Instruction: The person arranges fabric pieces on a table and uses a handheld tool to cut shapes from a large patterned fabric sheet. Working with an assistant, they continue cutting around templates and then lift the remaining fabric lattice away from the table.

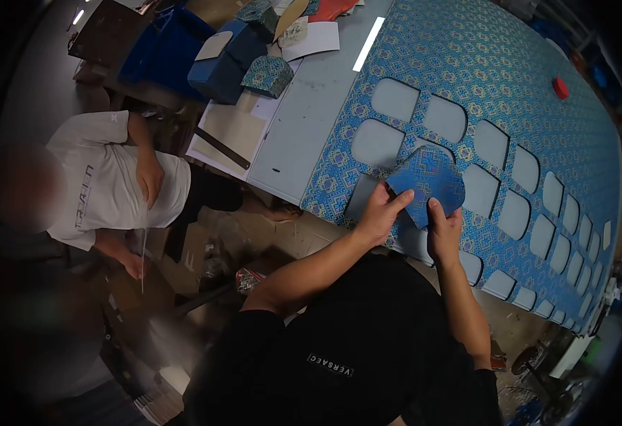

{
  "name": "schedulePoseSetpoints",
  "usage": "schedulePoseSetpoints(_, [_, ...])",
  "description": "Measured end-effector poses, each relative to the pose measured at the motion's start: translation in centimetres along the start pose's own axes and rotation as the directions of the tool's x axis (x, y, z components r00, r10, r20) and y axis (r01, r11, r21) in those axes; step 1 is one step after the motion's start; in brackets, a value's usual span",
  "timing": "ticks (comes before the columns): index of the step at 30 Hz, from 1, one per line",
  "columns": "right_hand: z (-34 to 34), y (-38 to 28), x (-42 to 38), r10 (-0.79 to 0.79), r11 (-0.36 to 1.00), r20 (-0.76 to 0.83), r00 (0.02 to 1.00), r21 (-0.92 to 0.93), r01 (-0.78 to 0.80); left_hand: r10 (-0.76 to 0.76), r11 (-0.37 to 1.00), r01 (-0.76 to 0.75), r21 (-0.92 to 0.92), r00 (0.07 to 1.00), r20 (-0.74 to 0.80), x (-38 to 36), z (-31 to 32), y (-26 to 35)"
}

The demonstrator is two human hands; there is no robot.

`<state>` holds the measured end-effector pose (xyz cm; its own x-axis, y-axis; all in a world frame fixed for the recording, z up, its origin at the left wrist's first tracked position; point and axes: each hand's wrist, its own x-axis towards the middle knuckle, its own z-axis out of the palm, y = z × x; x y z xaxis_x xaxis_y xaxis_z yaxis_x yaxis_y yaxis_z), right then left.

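1. One desk [297,106], bearing one blue patterned sheet [467,60] with more than twenty rounded cut-outs.
2. One other person [116,177], at the desk's left; the white shirt's lettering is too unclear to read surely.
3. One black shirt [339,319] on the wearer, reading "VERSAEC".
4. One blue bin [165,50] beyond the desk's left side.
5. Two hands, left hand [380,215] and right hand [444,228], each partly closed, thumb on top, gripping one patterned piece [428,183] above the cut-outs; its layers cannot be counted.
6. One dark strip [222,148].
7. One red round object [560,88] on the sheet.
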<state>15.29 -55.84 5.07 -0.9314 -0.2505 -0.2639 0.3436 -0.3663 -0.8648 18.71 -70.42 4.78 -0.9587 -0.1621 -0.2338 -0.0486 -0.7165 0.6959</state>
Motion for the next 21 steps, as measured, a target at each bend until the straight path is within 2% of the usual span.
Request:
schedulePoseSetpoints(3, [0.5,0.2,0.6,0.076,0.987,0.018,0.997,-0.146,-0.072,0.012,1.000,-0.011,-0.013,0.999,0.051,1.1,-1.1,2.3])
schedulePoseSetpoints(4, [0.5,0.3,0.5,0.126,0.967,0.034,0.991,-0.229,-0.115,-0.002,1.000,0.002,0.019,1.000,-0.001,1.4,-1.9,3.1])
schedulePoseSetpoints(5, [0.6,0.2,0.5,0.125,0.967,0.036,0.992,-0.226,-0.114,-0.015,0.998,0.017,0.053,0.998,-0.053,1.9,-2.8,4.1])
schedulePoseSetpoints(7, [0.4,-0.3,0.1,-0.077,0.916,0.121,0.990,-0.382,0.118,0.113,0.986,-0.095,0.140,0.986,-0.121,4.4,-5.6,7.2])
schedulePoseSetpoints(10, [-4.4,0.1,-0.6,-0.166,0.802,-0.036,0.985,-0.587,0.114,0.267,0.948,-0.194,0.254,0.917,-0.297,8.7,-9.7,15.7])
schedulePoseSetpoints(12, [-7.6,0.6,-1.4,-0.259,0.729,-0.114,0.959,-0.675,0.116,0.445,0.883,-0.350,0.312,0.834,-0.325,12.1,-13.2,21.3])
schedulePoseSetpoints(13, [-9.4,1.4,-1.6,-0.308,0.703,-0.146,0.940,-0.700,0.122,0.496,0.862,-0.412,0.295,0.807,-0.321,13.5,-14.6,23.9])
schedulePoseSetpoints(15, [-11.6,2.9,-1.8,-0.286,0.729,-0.201,0.937,-0.680,0.076,0.551,0.834,-0.492,0.249,0.765,-0.333,15.8,-17.2,28.2])
schedulePoseSetpoints(16, [-12.7,4.2,-1.8,-0.383,0.687,-0.177,0.907,-0.711,0.152,0.557,0.831,-0.512,0.220,0.755,-0.346,16.8,-18.5,29.8])
schedulePoseSetpoints(17, [-13.1,4.9,-1.6,-0.476,0.635,-0.147,0.867,-0.739,0.223,0.561,0.828,-0.514,0.225,0.753,-0.343,17.7,-20.1,30.7])
schedulePoseSetpoints(18, [-13.0,5.0,-1.5,-0.475,0.635,-0.150,0.867,-0.741,0.219,0.558,0.830,-0.511,0.223,0.755,-0.344,19.3,-22.8,31.0])
schedulePoseSetpoints(19, [-12.6,4.9,-1.7,-0.478,0.629,-0.134,0.868,-0.742,0.232,0.400,0.913,-0.272,0.304,0.741,-0.540,20.9,-26.3,30.6])
schedulePoseSetpoints(20, [-12.4,4.7,-2.0,-0.479,0.624,-0.118,0.870,-0.743,0.243,0.247,0.948,-0.007,0.319,0.648,-0.720,21.6,-29.3,29.8])
schedulePoseSetpoints(21, [-12.5,4.8,-2.1,-0.474,0.624,-0.122,0.872,-0.745,0.235,0.273,0.951,-0.083,0.298,0.681,-0.680,21.3,-29.8,29.2])
